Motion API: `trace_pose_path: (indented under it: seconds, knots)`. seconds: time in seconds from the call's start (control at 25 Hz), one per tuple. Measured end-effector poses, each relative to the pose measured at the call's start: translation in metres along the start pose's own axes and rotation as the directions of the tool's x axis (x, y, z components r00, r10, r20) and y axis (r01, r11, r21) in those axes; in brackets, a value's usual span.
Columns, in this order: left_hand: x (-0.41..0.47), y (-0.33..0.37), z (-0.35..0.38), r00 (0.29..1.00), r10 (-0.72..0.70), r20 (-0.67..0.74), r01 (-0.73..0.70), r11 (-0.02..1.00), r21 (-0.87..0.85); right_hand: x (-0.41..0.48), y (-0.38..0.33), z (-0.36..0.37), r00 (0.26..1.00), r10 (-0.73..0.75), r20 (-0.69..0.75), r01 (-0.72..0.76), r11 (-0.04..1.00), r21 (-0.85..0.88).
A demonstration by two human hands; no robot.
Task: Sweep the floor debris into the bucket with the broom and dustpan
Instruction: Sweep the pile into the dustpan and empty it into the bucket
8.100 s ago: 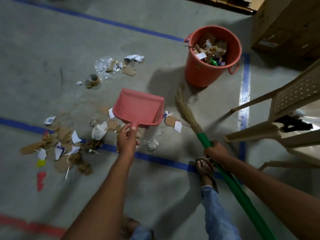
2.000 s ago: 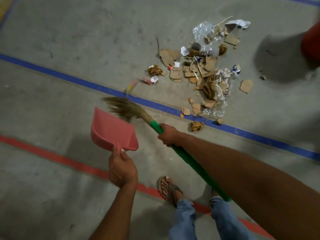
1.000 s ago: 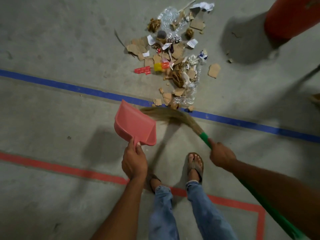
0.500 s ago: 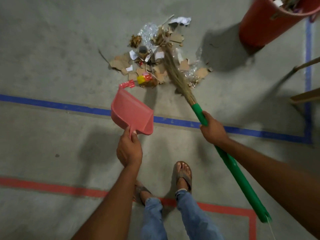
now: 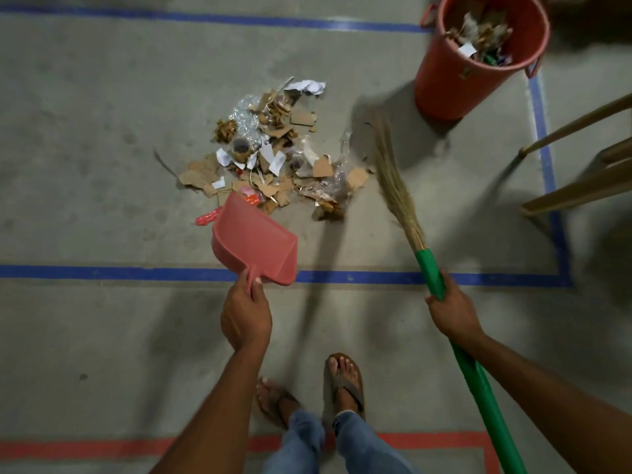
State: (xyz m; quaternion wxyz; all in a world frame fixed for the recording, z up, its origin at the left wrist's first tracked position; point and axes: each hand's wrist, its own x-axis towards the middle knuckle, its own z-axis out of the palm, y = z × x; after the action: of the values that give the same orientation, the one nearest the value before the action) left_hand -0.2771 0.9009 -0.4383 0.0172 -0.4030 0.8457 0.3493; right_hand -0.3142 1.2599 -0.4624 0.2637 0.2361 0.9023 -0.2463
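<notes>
Head view: left hand (image 5: 245, 316) grips the handle of the pink dustpan (image 5: 254, 243), fingers curled round it; pan tilted, front lip at the near edge of the debris pile (image 5: 277, 155). Whether the lip touches the floor, can't tell. Right hand (image 5: 449, 311) wraps the green broom (image 5: 402, 200) shaft; bristles point away, just right of the pile, tips blurred. Pile is cardboard scraps, paper, clear plastic, on the concrete floor (image 5: 102, 131) beyond the blue tape line (image 5: 119, 273). Orange bucket (image 5: 455, 87) stands upper right, well apart from the pile, scraps inside.
</notes>
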Motion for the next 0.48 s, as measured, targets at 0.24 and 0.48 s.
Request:
trace_pose_path:
  seconds: [0.24, 0.48]
  knots:
    - [0.039, 0.029, 0.044, 0.994, 0.033, 0.101, -0.031, 0.999, -0.023, 0.095, -0.071, 0.029, 0.967, 0.127, 0.22, -0.067, 0.962, -0.264]
    - [0.102, 0.038, 0.056, 0.993, 0.026, 0.113, -0.027, 1.0, 0.002, 0.108, -0.154, 0.081, 0.917, -0.11, 0.384, 0.203, 0.956, -0.21]
